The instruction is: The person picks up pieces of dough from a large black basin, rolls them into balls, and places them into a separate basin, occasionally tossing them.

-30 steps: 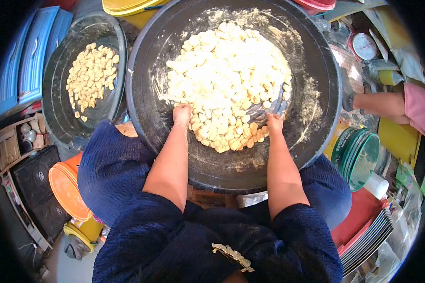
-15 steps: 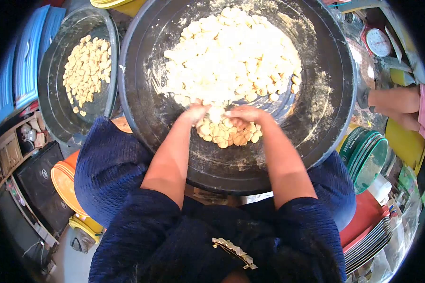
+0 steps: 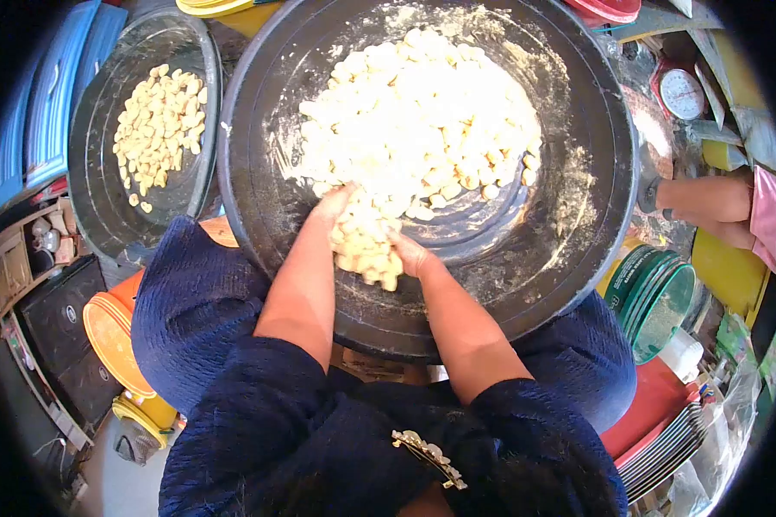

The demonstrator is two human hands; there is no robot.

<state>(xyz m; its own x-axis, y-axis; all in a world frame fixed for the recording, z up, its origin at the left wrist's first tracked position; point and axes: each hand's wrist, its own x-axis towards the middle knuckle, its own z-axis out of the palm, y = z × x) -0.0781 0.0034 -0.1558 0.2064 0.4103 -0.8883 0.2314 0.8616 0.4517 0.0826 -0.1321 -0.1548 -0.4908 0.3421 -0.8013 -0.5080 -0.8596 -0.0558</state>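
Observation:
A large round black tub (image 3: 259,215) in front of me holds a broad heap of small pale rounded pieces (image 3: 491,164) that look like dough, washed out by glare in the middle. A smaller cluster of these dough pieces (image 3: 366,250) lies between my hands at the heap's near edge. My left hand (image 3: 336,202) touches the cluster's left side, its fingers lost in glare among the pieces. On the right side, my right hand (image 3: 412,255) is cupped against the cluster, fingers curled in and their tips hidden by pieces. Pale powder coats the tub's floor and walls.
To the left stands a smaller dark tub (image 3: 95,164) with more pieces in it. Green buckets (image 3: 651,293), a red tray stack (image 3: 642,405) and a dial scale (image 3: 681,93) are at right. Another person's leg (image 3: 707,202) shows there. An orange container (image 3: 116,336) sits left.
My right hand has moved left and slightly down, bringing the small cluster left with it. My left hand has shifted a little left. The view has shifted slightly.

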